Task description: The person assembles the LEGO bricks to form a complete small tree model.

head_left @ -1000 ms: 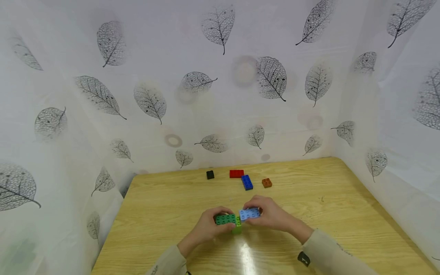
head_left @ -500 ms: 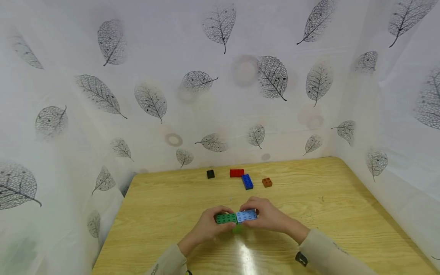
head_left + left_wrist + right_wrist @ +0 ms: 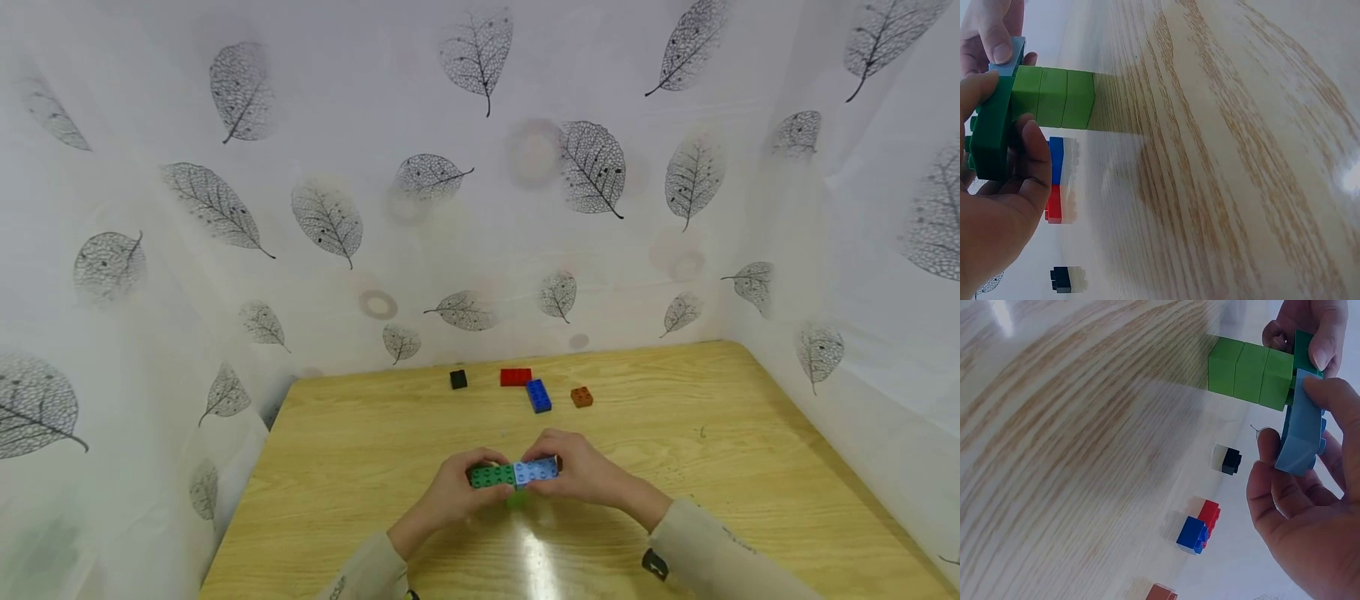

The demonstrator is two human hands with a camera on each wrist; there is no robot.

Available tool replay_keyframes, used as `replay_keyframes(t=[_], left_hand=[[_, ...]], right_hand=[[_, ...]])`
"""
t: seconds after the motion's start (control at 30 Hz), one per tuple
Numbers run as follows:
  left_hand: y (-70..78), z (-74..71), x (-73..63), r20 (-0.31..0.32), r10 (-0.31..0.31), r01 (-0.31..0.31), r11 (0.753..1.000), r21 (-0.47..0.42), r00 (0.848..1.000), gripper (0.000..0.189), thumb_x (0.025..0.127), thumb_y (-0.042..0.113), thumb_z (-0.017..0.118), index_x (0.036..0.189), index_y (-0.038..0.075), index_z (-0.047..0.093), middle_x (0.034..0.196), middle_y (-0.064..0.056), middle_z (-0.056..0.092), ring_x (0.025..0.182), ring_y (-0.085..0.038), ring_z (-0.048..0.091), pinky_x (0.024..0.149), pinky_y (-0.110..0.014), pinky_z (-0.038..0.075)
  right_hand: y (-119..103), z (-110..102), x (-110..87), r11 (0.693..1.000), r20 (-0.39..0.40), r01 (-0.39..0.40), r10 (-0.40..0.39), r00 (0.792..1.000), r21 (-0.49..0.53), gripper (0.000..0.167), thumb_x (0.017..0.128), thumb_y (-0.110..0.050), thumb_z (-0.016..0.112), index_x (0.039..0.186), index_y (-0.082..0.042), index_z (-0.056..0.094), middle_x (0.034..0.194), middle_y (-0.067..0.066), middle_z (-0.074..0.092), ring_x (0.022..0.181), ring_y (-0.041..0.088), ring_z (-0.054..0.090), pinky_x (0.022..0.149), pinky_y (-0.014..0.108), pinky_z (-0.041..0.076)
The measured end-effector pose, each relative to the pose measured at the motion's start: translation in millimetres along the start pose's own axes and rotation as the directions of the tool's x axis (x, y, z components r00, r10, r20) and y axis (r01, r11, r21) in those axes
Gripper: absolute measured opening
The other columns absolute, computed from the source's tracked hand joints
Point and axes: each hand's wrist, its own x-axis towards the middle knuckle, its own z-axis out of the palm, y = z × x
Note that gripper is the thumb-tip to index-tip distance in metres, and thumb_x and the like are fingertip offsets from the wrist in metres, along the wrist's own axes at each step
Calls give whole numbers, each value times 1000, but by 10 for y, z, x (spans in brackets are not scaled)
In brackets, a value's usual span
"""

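A stack of light green bricks [image 3: 1052,97] stands upright on the table, with two long bricks side by side on its top. My left hand [image 3: 455,493] pinches the dark green brick [image 3: 492,477], which juts out to the left of the stack. On the right, my right hand [image 3: 581,468] grips the light blue brick [image 3: 536,471] between thumb and fingers. The two long bricks meet end to end above the stack. In the right wrist view the light blue brick [image 3: 1300,425] sticks out past the light green column, and my fingers reach under it.
Behind the hands on the wooden table [image 3: 360,442] lie a black brick [image 3: 458,379], a red brick [image 3: 515,377], a blue brick [image 3: 538,396] and a brown brick [image 3: 581,397]. The red and blue ones are close together. A leaf-patterned cloth [image 3: 495,250] hangs around the table.
My right hand has moved left with the light blue brick, bringing it against the dark green brick's end and over the light green stack. My left hand has stayed in place.
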Motion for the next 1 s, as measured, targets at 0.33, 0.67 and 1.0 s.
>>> replay_keyframes(t=[0.33, 0.67, 1.0], left_hand=[[36, -4, 5, -7, 29, -29, 1000, 4, 1000, 31, 94, 34, 81, 122, 23, 73, 123, -3, 70, 102, -16, 58, 87, -29, 48], [-42, 36, 1, -18, 19, -19, 1000, -11, 1000, 30, 93, 37, 82, 119, 25, 73, 122, 0, 70, 104, -17, 59, 90, -29, 48], [-36, -12, -77, -27, 39, -41, 996, -74, 999, 38, 94, 28, 82, 127, 15, 73, 124, -6, 73, 100, -11, 62, 86, -23, 50]], right_hand=[[15, 5, 20, 1000, 19, -5, 4, 1000, 23, 27, 90, -25, 84, 114, -14, 78, 105, -4, 68, 92, 4, 58, 79, 21, 52], [17, 15, 16, 998, 52, -52, 49, 997, 46, 28, 89, -23, 85, 113, -13, 79, 105, -3, 67, 93, 4, 58, 80, 22, 52], [-11, -11, 44, 999, 71, -33, 36, 997, -41, 29, 89, -28, 85, 115, -14, 79, 105, -8, 66, 92, 1, 57, 80, 21, 52]])
